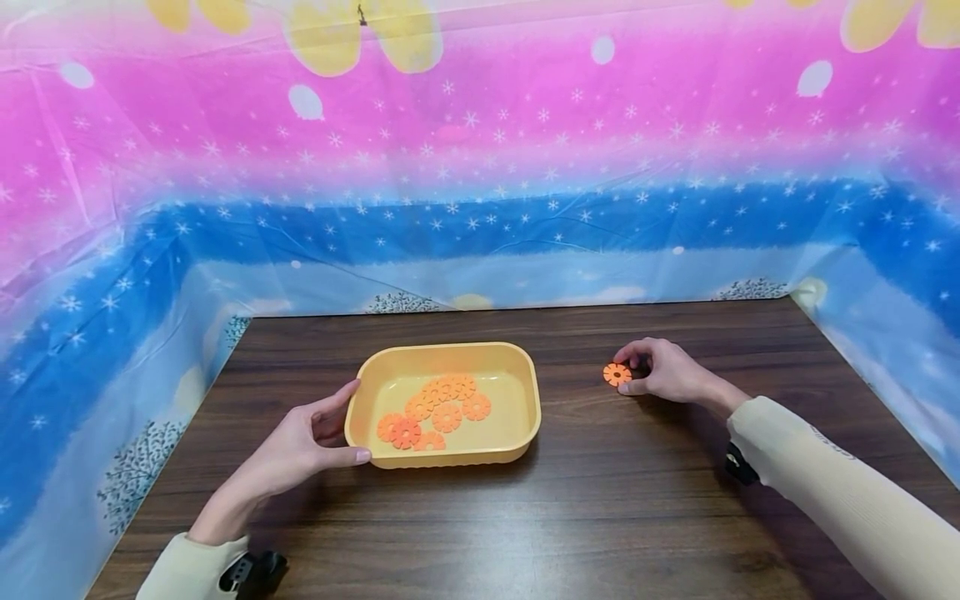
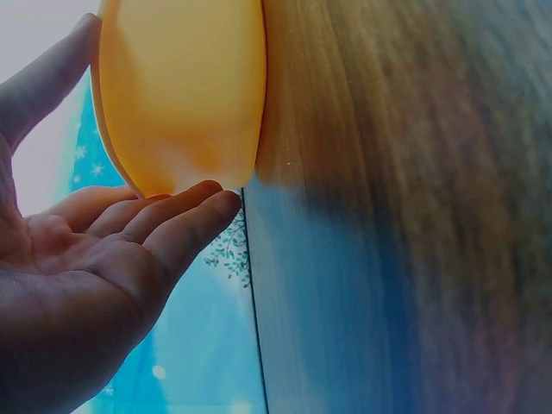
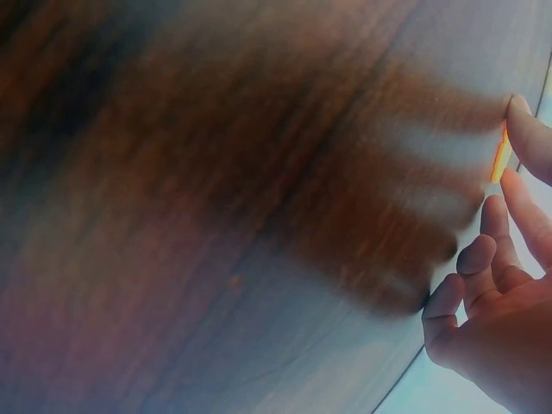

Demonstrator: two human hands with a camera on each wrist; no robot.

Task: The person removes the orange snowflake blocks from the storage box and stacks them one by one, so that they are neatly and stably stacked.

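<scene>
Disc, orange and notched, pinched between thumb and finger of the right grip, right of a yellow tray on a brown desk, similar discs lying inside, left grip holding the tray's left end.

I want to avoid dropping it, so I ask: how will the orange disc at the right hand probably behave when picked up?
The orange disc looks flat where the right hand pinches it, so probably stiff. In the right wrist view it shows as a thin strip, suggesting lightness. It is round, though notched, so it might roll on edge.
</scene>
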